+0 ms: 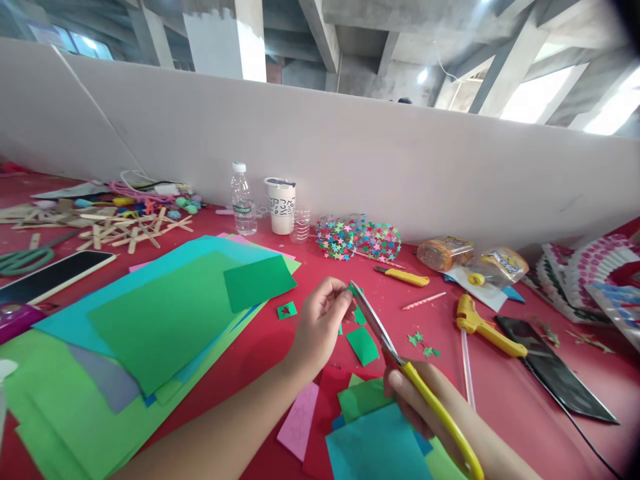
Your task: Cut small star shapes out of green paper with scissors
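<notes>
Nearest me, blue paper point(377, 443) tops a loose pile. Over it I see the right hand point(404, 395) clasping yellow-handled scissors point(413, 375), with green stars point(430, 351) on the red table point(437, 327) to their right. Farther in, the left hand point(323, 320) pinches a small green piece point(354, 291) at the blade tips; I can't tell if they touch it. Beyond lie a yellow cutter point(407, 277), then a cup point(281, 210) and water bottle point(243, 207) near the white wall point(350, 160).

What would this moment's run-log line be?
left hand: pinching small green paper piece | right hand: holding yellow-handled scissors, tips at that piece | nearby: green star cutouts, yellow glue gun
</notes>
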Available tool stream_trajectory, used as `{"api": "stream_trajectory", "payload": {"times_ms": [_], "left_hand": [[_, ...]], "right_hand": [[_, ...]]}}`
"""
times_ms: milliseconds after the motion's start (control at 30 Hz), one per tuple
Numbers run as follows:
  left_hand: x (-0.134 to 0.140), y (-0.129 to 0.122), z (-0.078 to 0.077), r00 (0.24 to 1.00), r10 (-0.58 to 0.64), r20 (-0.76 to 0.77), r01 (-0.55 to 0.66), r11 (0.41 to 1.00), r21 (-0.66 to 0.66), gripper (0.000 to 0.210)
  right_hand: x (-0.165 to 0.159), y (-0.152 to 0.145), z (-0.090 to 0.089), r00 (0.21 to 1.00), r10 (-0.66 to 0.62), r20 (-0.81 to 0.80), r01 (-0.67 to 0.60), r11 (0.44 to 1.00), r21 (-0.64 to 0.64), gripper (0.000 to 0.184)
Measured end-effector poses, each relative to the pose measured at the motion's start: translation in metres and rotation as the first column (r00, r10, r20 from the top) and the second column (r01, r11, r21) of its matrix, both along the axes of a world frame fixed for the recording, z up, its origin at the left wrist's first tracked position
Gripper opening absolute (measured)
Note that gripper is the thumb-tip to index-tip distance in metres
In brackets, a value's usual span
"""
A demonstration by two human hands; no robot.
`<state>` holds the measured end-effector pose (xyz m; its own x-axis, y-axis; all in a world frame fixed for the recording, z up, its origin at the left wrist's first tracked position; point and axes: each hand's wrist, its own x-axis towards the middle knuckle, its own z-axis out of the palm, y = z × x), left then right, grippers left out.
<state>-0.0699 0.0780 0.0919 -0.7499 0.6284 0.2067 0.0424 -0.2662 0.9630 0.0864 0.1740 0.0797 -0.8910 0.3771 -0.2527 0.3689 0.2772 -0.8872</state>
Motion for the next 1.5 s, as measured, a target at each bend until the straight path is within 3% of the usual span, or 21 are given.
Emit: {"api": "stream_trajectory", "payload": {"times_ms": [533, 833, 1500], "left_hand": [[-0.0013, 0.0016, -0.0049, 1.000, 0.007, 0.026, -0.006, 1.000, -0.024, 0.018], [-0.0018, 0.0021, -0.0038, 1.000, 0.005, 0.031, -0.004, 0.999, -0.038, 0.017], [-0.0022, 0.0016, -0.0039, 1.000, 0.000, 0.030, 0.001, 1.000, -0.029, 0.016]], "right_hand": [[-0.0004, 0.0023, -0.0090, 0.998, -0.024, 0.062, 0.024, 1.000, -0.001, 0.060], [-0.0011, 0.0012, -0.0077, 0.997, -0.042, 0.063, 0.045, 0.998, -0.051, 0.059], [-0.0015, 0.0006, -0.0034, 0.989, -0.078, 0.128, 0.083, 0.996, -0.031, 0.058]]}}
